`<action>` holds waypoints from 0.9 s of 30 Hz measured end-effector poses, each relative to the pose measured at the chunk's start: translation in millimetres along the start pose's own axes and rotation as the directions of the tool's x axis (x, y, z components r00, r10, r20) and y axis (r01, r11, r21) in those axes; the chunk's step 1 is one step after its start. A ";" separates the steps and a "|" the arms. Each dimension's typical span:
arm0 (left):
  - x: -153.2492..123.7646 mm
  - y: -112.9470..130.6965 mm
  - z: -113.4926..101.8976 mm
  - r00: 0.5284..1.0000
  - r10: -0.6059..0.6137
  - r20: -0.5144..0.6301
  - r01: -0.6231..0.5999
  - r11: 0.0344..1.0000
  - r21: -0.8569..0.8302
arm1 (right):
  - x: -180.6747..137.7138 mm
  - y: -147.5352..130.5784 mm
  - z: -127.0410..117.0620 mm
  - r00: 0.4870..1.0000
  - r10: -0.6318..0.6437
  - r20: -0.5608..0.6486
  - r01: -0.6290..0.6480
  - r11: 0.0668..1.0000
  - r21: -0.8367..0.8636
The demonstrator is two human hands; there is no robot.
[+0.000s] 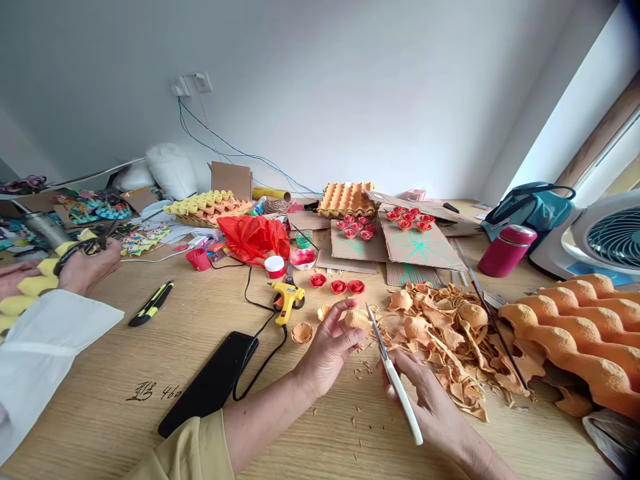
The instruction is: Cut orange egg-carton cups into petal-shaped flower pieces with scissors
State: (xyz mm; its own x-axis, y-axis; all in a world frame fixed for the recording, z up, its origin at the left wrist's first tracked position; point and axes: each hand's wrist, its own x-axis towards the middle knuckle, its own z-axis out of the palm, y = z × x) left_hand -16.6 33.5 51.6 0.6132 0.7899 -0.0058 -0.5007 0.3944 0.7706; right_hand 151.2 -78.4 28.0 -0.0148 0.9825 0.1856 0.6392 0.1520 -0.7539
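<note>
Pinched in the fingers of my left hand [327, 343] is an orange egg-carton cup [358, 320]. My right hand [425, 393] grips white-handled scissors [393, 373], whose blades point up beside the cup's right edge. To the right of the scissors lies a heap of orange carton scraps [450, 347] with several cut cups among them. Left of my left hand sits a scalloped orange cup [302, 333]. Behind my hands stand red paper flowers [338, 287] in a row. A yellow glue gun [289, 300] rests beyond the scalloped cup.
An orange egg tray [575, 333] lies at right, with a pink bottle [507, 251] and a fan [600, 233] behind. A phone [210, 380], a cable and a utility knife [151, 303] lie left. A co-worker's hand [90, 267] holds dark-handled scissors at far left. Cardboard pieces [417, 243] bear red flowers.
</note>
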 end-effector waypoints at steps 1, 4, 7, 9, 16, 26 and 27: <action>-0.3 0.2 0.4 1.000 -0.004 -0.004 0.004 1.000 0.002 | -0.8 1.0 0.5 1.000 -0.003 -0.012 0.003 1.000 -0.004; -1.2 1.0 2.3 1.000 -0.009 -0.012 0.009 1.000 0.014 | -2.6 3.7 1.7 1.000 -0.008 -0.027 0.008 1.000 -0.019; -2.2 1.7 4.9 0.999 0.011 -0.030 -0.009 0.998 0.056 | -2.5 4.6 1.9 1.000 -0.010 -0.009 0.009 0.999 -0.040; -2.8 2.2 6.3 0.999 0.025 -0.046 -0.020 0.996 0.086 | -1.5 4.1 1.6 1.000 -0.015 0.016 0.016 0.998 -0.056; -4.0 2.9 9.2 0.998 0.026 -0.052 -0.020 0.993 0.115 | 3.1 -0.9 -0.2 0.999 -0.035 0.032 0.038 0.994 -0.100; -5.4 -2.5 10.1 0.996 0.058 -0.062 -0.044 0.979 0.201 | 2.8 0.5 -3.7 0.991 -0.131 -0.038 0.128 0.989 -0.077; -5.8 -3.8 9.4 0.997 0.052 -0.056 -0.040 0.979 0.199 | 2.5 1.6 -3.4 0.990 -0.131 -0.045 0.128 0.990 -0.062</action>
State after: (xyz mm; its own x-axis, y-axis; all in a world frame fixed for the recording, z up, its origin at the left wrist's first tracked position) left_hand -12.5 23.0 54.8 0.5513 0.8343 -0.0016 -0.3927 0.2612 0.8818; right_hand 154.8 -76.1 29.3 -0.0638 0.9483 0.3108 0.6786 0.2696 -0.6833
